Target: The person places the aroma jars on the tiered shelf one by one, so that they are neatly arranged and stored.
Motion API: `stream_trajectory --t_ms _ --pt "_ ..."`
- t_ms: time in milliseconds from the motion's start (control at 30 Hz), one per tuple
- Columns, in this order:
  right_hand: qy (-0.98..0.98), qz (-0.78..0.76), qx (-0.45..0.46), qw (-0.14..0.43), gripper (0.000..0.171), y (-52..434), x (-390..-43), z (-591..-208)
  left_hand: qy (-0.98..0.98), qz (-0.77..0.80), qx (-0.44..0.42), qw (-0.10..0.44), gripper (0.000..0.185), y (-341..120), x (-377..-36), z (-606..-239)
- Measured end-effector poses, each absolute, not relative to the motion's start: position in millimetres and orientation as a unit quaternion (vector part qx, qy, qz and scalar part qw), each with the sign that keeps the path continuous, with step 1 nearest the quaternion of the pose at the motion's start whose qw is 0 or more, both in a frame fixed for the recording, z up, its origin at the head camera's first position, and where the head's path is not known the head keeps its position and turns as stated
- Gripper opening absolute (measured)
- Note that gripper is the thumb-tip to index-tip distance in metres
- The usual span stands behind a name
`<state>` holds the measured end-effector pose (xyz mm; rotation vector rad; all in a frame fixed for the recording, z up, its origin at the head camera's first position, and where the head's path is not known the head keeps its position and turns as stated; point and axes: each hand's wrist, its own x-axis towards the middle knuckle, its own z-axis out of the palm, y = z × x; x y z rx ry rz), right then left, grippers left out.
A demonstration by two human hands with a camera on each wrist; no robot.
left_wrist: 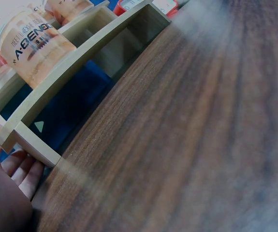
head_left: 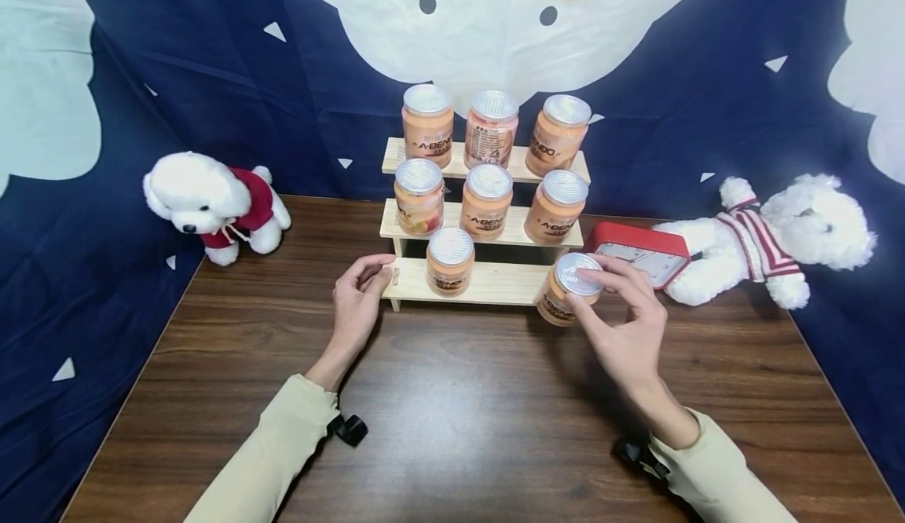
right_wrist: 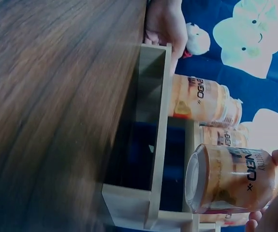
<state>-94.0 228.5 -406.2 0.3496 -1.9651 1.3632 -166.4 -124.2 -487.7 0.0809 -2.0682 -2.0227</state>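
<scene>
Jar pinched at the bottom step, other hand on the rack's end

Sleeves come in from the near edge of the wooden table (head_left: 452, 429). R hand (head_left: 625, 327) has fingers curled round the silver lid of an orange jar (head_left: 566, 289), thumb one side, fingertips the other; jar tilted, at the right end of the lowest step, can't tell if its base touches the wood. L hand (head_left: 358, 295) rests w/ fingers loosely bent against the left end of the stepped rack (head_left: 488, 283), gripping nothing. One jar (head_left: 449, 261) stands mid bottom step; 3 more on each step above. Red clock (head_left: 639, 252) just behind the R hand, striped plush dog (head_left: 778, 240) beside it. Red-shirted plush dog (head_left: 212, 205) well off to the left
</scene>
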Motion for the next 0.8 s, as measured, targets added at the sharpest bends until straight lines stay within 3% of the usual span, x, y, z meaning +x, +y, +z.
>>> stream_trajectory --t_ms 800 --pt "-0.728 0.608 0.142 0.284 0.032 194 -118 -420 -0.708 -0.694 0.02 0.126 0.021 -124 -166 -488"
